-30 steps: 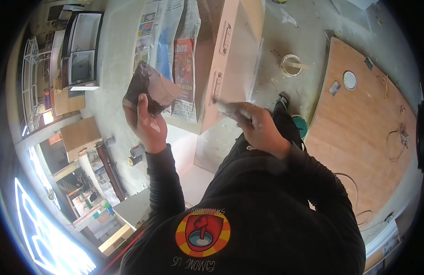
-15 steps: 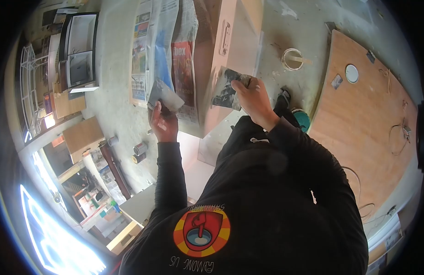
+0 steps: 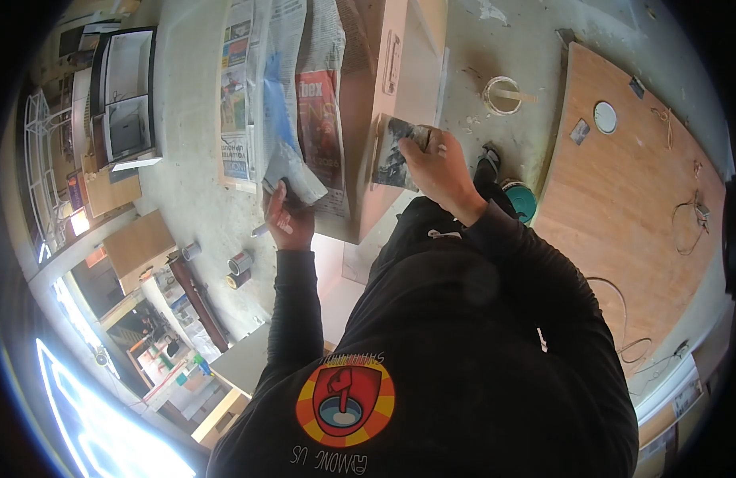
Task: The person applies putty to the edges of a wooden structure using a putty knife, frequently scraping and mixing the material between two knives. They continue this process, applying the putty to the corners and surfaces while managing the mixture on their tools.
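Note:
My left hand [image 3: 288, 223] is closed on a thin, flat grey putty scraper [image 3: 303, 185], held over the lower part of the newspaper [image 3: 319, 103]. In my right hand [image 3: 444, 171] is a second flat, square putty scraper [image 3: 393, 159], its face smeared dark and pale. This one is at the side of a pale pinkish cabinet [image 3: 408, 68] with a recessed metal fitting; whether it touches the surface I cannot tell. White smears mark fingers of both hands. The newspaper covers the cabinet's top, showing blue and red print.
An open tub [image 3: 502, 95] with a stick across it stands on the floor to the right. Near my foot is a green bucket [image 3: 521, 201]. A large wooden board [image 3: 623, 207] bears a white lid [image 3: 605, 117] and cords. Cans [image 3: 240, 261] stand at left.
My left hand and its scraper have shifted slightly right and down over the newspaper. My right hand's scraper has turned a little and lies closer against the cabinet's side. The view has shifted slightly.

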Tool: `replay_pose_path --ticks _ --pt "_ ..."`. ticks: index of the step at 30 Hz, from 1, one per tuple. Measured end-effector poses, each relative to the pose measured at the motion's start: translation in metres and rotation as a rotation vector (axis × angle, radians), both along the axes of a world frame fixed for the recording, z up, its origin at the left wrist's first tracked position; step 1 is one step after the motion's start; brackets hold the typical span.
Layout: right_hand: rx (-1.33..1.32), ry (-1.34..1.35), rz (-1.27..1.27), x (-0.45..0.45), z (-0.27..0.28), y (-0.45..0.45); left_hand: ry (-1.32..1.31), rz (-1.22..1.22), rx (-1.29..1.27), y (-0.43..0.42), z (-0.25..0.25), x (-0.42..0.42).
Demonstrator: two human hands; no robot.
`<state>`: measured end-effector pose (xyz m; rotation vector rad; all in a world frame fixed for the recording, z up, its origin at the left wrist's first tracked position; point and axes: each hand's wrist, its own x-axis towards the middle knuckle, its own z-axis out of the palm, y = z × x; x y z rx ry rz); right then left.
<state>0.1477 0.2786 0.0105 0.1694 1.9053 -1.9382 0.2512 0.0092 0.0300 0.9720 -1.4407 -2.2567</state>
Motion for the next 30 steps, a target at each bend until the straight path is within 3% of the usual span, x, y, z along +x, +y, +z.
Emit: replay_pose_path --ticks 6,8,13,15,16,22,24,25,27,30 --pt "0.056 -0.055 0.066 -0.004 0.005 0.001 -0.064 0.012 -0.009 -0.016 -0.013 0.008" --pt "0.098 0.092 0.116 -0.007 0.01 0.0 -0.073 0.02 0.001 -0.019 -0.013 0.01" --pt "0.116 0.162 0.01 0.001 0.019 -0.016 -0.025 0.052 0.057 -0.006 -0.006 0.005" --pt "0.13 0.252 -0.035 0.005 0.018 -0.018 -0.048 -0.052 -0.173 -0.006 -0.011 0.006" --pt "0.141 0.286 -0.03 0.007 0.018 -0.018 -0.048 -0.052 -0.173 -0.008 -0.011 0.007" --pt "-0.024 0.271 0.074 0.021 0.034 0.006 0.026 0.001 0.036 -0.003 -0.002 0.004" --pt "-0.053 0.31 0.065 0.026 0.022 0.009 -0.176 -0.385 -1.11 -0.009 -0.011 0.011" --pt "-0.064 0.181 0.037 0.026 0.013 0.009 -0.177 -0.388 -1.11 -0.015 -0.016 0.014" --pt "-0.076 0.054 0.009 0.019 0.007 0.01 -0.087 -0.144 -0.356 -0.025 -0.021 0.015" --pt "-0.046 0.015 0.003 0.01 0.002 0.008 -0.096 -0.168 -0.525 -0.019 -0.022 0.017"
